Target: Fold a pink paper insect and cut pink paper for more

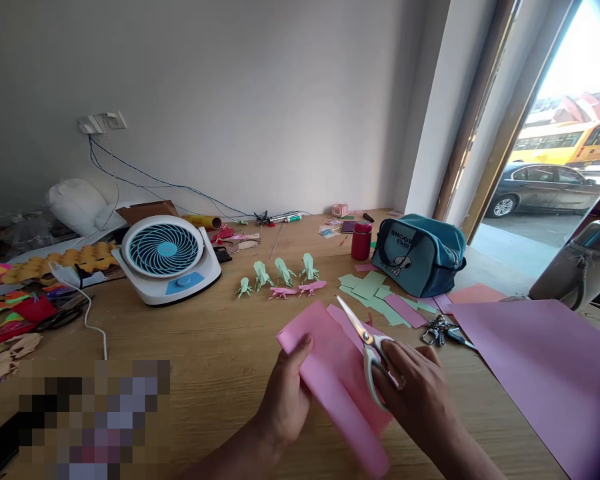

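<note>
My left hand grips a folded sheet of pink paper by its left edge, thumb on top. In my right hand is a pair of scissors with white-and-grey handles, its blades together and pointing up and left over the paper. A strip of pink paper shows behind the blades. Just beyond the sheet lie green and pink paper cut pieces. Farther off stand several green folded paper figures, with two pink ones in front of them.
A white fan sits at left, its white cable nearby. A blue bag and red flask stand at the back right. Keys lie beside a large pink sheet. A blurred patch covers the lower left.
</note>
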Demonstrator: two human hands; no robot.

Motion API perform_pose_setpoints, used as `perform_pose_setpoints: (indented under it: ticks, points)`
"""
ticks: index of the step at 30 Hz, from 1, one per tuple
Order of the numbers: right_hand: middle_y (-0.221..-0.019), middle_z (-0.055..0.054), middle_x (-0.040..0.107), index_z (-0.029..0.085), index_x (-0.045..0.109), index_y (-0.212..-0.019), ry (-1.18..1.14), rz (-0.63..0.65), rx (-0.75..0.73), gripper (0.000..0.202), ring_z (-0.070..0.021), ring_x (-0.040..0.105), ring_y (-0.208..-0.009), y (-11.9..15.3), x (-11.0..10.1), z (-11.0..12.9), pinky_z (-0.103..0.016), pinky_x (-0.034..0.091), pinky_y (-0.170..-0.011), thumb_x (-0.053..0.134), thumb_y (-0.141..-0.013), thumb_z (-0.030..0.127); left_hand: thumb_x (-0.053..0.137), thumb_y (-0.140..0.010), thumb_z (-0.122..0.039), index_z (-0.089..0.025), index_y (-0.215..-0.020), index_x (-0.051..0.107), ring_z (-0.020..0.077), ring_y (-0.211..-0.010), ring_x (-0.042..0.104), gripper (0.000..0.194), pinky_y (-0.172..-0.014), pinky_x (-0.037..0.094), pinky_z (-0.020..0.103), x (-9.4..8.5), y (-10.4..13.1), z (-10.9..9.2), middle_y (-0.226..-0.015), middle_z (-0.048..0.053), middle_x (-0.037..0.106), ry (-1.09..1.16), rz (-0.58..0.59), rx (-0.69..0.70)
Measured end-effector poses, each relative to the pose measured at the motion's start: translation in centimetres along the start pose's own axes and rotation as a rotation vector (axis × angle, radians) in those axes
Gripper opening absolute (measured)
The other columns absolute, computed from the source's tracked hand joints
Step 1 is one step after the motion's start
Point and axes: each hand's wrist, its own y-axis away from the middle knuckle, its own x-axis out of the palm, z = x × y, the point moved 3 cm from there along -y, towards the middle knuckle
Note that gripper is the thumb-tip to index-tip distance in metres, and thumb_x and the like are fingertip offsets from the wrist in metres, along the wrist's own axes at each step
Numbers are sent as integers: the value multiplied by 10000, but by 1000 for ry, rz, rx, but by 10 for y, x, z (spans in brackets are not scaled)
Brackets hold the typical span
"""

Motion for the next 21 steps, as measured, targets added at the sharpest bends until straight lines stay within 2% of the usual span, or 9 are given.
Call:
perform_pose_setpoints:
  ticks: [5, 8, 14, 21]
  points:
    - [-652, 38, 579, 222, 491, -809, 20, 81, 131, 148, -142, 509, -594, 1, 7, -20, -298, 272, -674, 477, -932, 303, 709, -808, -254, -150, -1170, 654, 259, -1045, 682, 380, -907, 534, 352, -1, -10, -14, -1078, 111, 743, -29, -17, 6]
    - [-651, 41, 598, 230, 484, -786, 85, 157, 195, 178, -154, 529, -601, 1, 11, -32, -298, 264, -659, 482, -930, 334, 671, -837, -280, -157, -1199, 646, 271, -1112, 653, 383, -928, 528, 365, 0, -14, -21, -1173, 117, 713, -44, 32, 0]
    - [-687, 24, 651, 232, 541, -757, 259, 262, 213, 234, -190, 601, -648, 6, 18, -55, -320, 250, -650, 541, -902, 416, 633, -845, -250, -140, -1175, 663, 249, -1169, 618, 350, -944, 514, 331, -1, -21, -29, -1191, 107, 708, -44, 80, 66]
    - [-714, -17, 673, 232, 617, -805, 400, 282, 288, 219, -234, 639, -713, 12, 17, -79, -347, 276, -656, 569, -855, 440, 664, -841, -305, -169, -1139, 668, 235, -1106, 643, 328, -891, 539, 325, -5, -26, -35, -1190, 87, 708, -29, 9, 80]
